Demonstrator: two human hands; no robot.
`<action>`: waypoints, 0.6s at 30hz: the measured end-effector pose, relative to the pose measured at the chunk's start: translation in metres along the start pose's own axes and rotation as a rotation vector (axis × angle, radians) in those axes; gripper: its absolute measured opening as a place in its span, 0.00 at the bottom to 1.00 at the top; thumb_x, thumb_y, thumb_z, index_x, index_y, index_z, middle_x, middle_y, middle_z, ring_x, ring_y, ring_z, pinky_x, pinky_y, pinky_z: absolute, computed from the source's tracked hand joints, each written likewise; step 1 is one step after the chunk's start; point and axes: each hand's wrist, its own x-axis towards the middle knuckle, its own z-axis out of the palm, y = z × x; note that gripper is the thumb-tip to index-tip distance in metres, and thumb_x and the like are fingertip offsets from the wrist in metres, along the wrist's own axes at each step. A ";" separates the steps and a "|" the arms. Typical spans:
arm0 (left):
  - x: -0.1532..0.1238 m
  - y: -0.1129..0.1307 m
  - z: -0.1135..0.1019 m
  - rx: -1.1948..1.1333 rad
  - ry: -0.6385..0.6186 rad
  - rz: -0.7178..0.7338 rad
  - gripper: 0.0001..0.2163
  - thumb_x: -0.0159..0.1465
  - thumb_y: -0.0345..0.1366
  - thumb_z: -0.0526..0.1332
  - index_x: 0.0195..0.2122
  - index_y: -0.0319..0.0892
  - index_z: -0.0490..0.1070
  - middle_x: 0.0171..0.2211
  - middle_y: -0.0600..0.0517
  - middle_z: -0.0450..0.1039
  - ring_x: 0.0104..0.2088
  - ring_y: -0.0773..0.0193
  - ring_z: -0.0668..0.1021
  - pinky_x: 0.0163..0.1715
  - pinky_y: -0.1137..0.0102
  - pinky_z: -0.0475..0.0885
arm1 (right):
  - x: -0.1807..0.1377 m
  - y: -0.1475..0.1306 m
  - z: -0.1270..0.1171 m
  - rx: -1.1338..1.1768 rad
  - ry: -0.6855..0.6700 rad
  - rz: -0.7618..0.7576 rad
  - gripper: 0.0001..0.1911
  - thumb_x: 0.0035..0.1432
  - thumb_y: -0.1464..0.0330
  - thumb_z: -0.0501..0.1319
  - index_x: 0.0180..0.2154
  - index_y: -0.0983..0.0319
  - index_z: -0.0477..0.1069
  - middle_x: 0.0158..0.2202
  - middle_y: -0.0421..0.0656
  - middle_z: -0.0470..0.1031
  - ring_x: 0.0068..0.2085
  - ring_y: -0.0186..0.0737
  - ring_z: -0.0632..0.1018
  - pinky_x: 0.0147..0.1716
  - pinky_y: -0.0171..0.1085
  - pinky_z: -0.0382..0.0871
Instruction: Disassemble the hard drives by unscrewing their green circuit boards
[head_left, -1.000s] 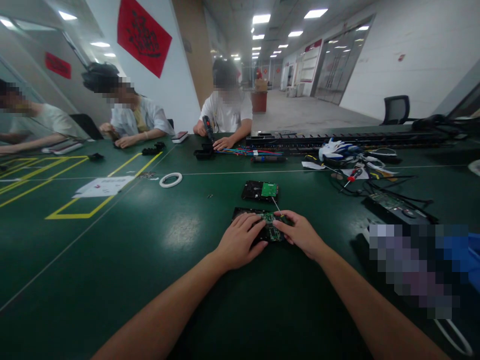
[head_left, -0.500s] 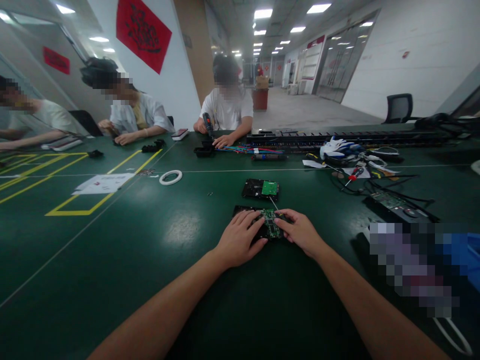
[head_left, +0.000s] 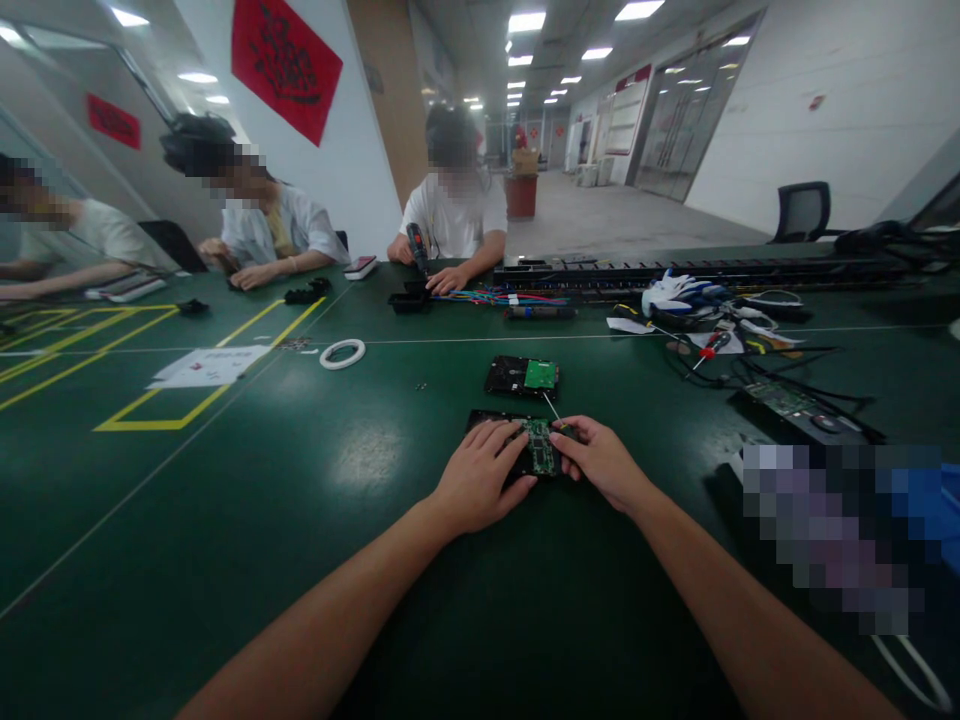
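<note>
The left hand point(head_left: 480, 482) lies open on the near hard drive point(head_left: 487, 420); the right hand point(head_left: 600, 460) is closed around a thin screwdriver point(head_left: 552, 406) above its circuit board point(head_left: 541, 448).

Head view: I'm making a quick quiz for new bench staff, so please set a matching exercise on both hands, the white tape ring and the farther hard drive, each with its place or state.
Things:
1. left hand
2. right hand
3. white tape ring
4. farther hard drive

Places or states:
A. lies alone on the green table, right of the yellow lines
B. grips a thin screwdriver
C. just beyond the hands, green circuit board up
D. rests flat on the near hard drive

Pairs: 1-D, 2-B, 3-A, 4-C.
</note>
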 end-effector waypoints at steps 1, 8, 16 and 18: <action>0.000 0.000 0.000 0.005 -0.002 -0.003 0.28 0.69 0.49 0.56 0.66 0.44 0.59 0.64 0.42 0.63 0.65 0.47 0.66 0.66 0.47 0.61 | -0.001 -0.001 0.000 -0.006 0.003 -0.005 0.16 0.62 0.63 0.65 0.49 0.64 0.70 0.24 0.37 0.72 0.22 0.31 0.71 0.19 0.30 0.64; -0.001 0.000 0.001 0.019 -0.009 -0.014 0.31 0.68 0.53 0.57 0.67 0.43 0.58 0.66 0.42 0.62 0.66 0.46 0.64 0.67 0.47 0.59 | -0.007 -0.009 0.004 -0.019 -0.023 0.012 0.15 0.63 0.63 0.63 0.47 0.63 0.67 0.24 0.37 0.73 0.18 0.29 0.68 0.16 0.29 0.59; -0.001 -0.001 0.002 -0.003 -0.002 -0.020 0.31 0.68 0.52 0.57 0.67 0.43 0.57 0.66 0.41 0.62 0.66 0.47 0.65 0.66 0.47 0.60 | -0.007 -0.010 0.005 -0.038 -0.013 0.020 0.15 0.63 0.62 0.63 0.48 0.62 0.67 0.21 0.35 0.70 0.17 0.29 0.66 0.15 0.29 0.56; 0.000 -0.001 0.002 -0.003 -0.001 -0.016 0.30 0.68 0.52 0.57 0.67 0.43 0.57 0.66 0.41 0.62 0.66 0.46 0.65 0.66 0.47 0.60 | -0.008 -0.012 0.006 -0.052 -0.012 0.015 0.15 0.62 0.62 0.63 0.47 0.62 0.66 0.21 0.34 0.70 0.17 0.29 0.65 0.15 0.29 0.55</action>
